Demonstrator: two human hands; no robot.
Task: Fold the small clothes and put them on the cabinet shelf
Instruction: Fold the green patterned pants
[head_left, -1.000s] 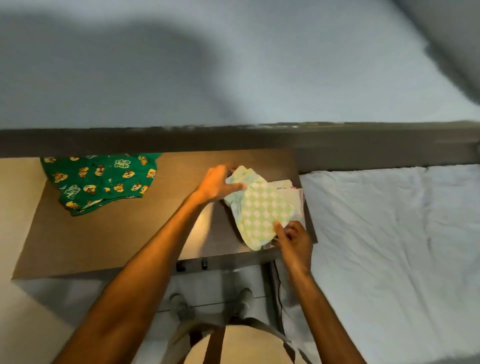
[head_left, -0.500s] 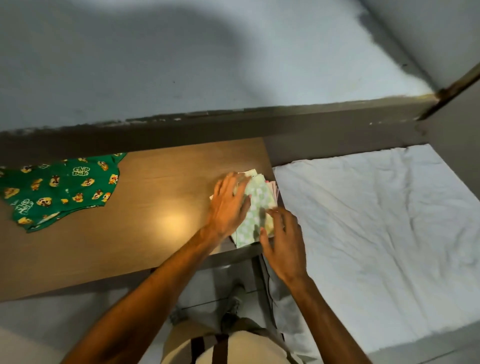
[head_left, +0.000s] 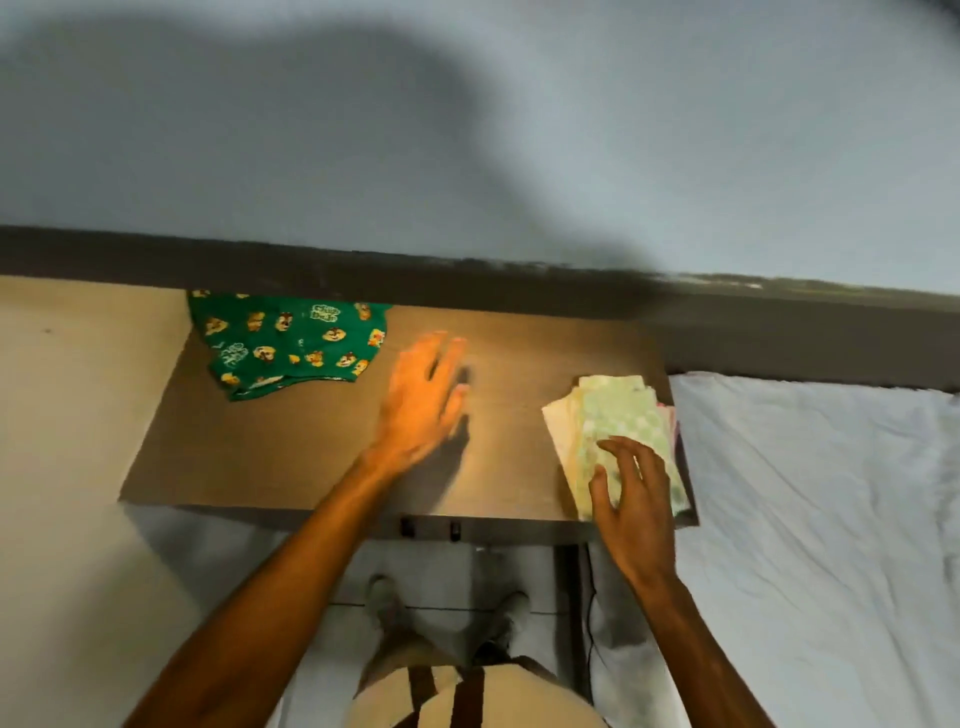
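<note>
A folded pile of small clothes (head_left: 618, 415), topped by a pale green checked piece, lies at the right end of the wooden cabinet top (head_left: 291, 457). My right hand (head_left: 631, 499) hovers over the pile's near end with fingers spread, holding nothing. My left hand (head_left: 426, 395) is open and blurred above the middle of the wood, between the pile and a green garment with cartoon prints (head_left: 291, 340). That garment lies unfolded at the back left, its far edge hidden under the dark ledge.
A dark ledge (head_left: 467, 275) runs along the back of the cabinet under a grey wall. A bed with a white sheet (head_left: 821, 519) adjoins the cabinet on the right. My feet (head_left: 447, 608) stand on the floor below the front edge.
My left hand has left the folded pile and swung left toward the green garment. My right hand has lifted off the pile's near end. The view has shifted left.
</note>
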